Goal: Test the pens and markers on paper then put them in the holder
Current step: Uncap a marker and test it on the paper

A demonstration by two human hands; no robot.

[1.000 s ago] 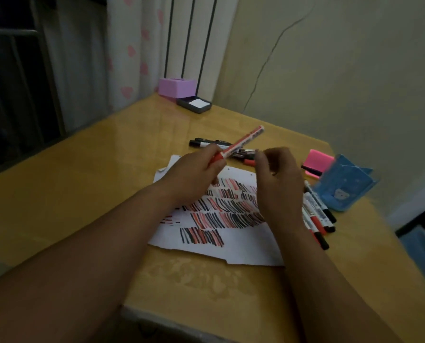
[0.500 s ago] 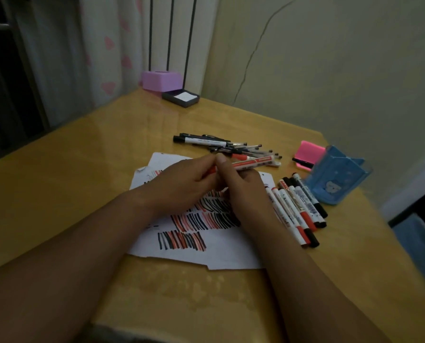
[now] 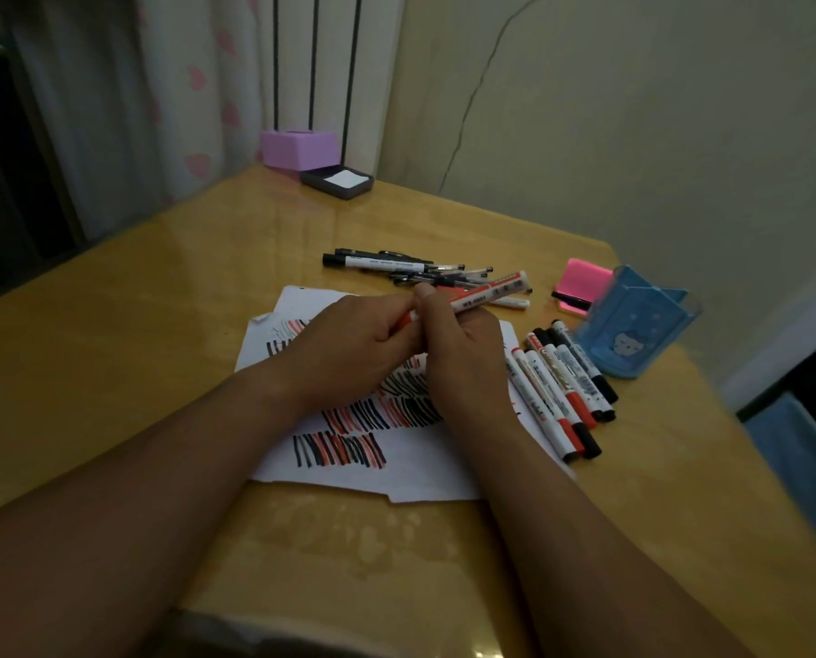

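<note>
Both my hands hold one red-and-white marker [image 3: 489,291] above the paper [image 3: 396,463]. My left hand [image 3: 349,353] pinches its red cap end, and my right hand [image 3: 463,349] grips the barrel, which points up to the right. The white paper carries rows of red and black strokes. Several red and black markers [image 3: 560,396] lie side by side at the paper's right edge. A heap of pens and one black marker [image 3: 410,268] lies behind the paper. The blue holder [image 3: 634,325] stands at the right, with nothing seen inside it.
A pink sticky-note pad [image 3: 581,282] lies left of the holder. A purple box [image 3: 299,149] and a dark tray with white notes [image 3: 339,181] sit at the table's far corner by the curtain. The table edge runs close on the right, beside a dark bin [image 3: 809,434].
The marker dropped from pointing up to lying nearly level. My right hand closed onto its barrel next to my left hand.
</note>
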